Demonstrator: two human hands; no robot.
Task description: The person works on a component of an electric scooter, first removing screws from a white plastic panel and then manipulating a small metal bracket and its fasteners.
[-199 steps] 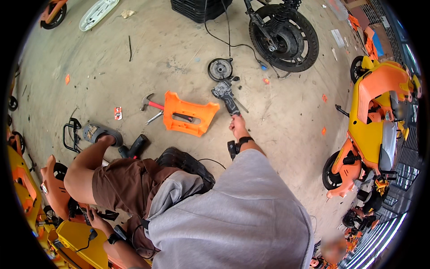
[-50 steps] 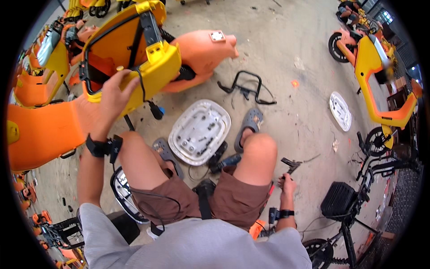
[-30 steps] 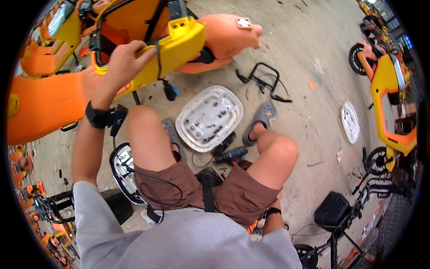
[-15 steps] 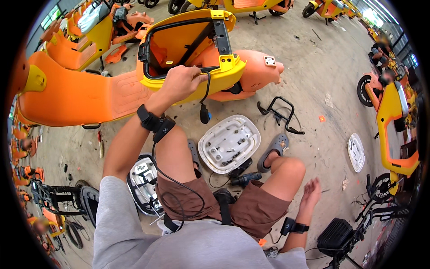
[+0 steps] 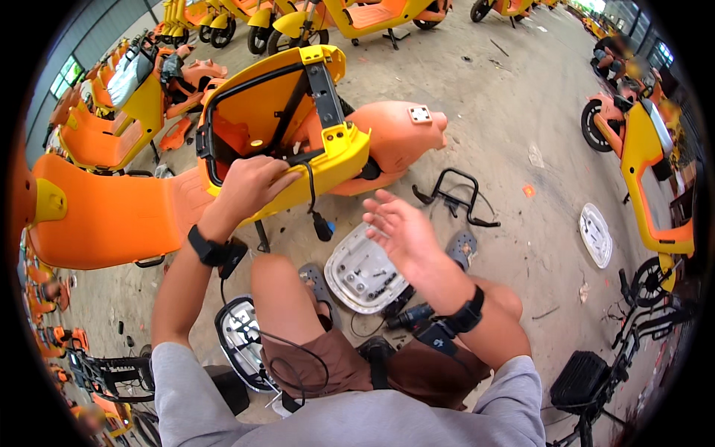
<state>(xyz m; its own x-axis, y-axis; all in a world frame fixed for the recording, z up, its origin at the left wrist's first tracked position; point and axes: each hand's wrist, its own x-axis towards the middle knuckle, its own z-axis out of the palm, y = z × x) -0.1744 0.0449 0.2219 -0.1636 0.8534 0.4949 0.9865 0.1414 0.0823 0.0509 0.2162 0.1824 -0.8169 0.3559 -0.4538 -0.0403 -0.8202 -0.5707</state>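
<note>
My left hand [image 5: 257, 186] is closed over the near yellow edge of an opened scooter body [image 5: 339, 160], fingers curled across the rim. Beside those fingers a black cable [image 5: 312, 192] hangs over the side, ending in a black connector with a blue tip [image 5: 323, 228]. My right hand [image 5: 401, 229] is raised, palm showing and fingers apart, with nothing in it. It partly covers a white plastic seat base [image 5: 350, 261] on the ground, in which several small loose parts lie.
A black metal bracket [image 5: 463, 197] lies right of the seat base. A power drill [image 5: 410, 316] is between my legs, partly behind my right wrist. Another white cover [image 5: 596, 235] and a yellow scooter [image 5: 644, 179] are at the right. A black-and-white seat [image 5: 242, 335] lies by my left leg.
My right hand has come up from beside my right knee to above the white seat base. The left hand stays at the scooter's edge. The head view has shifted.
</note>
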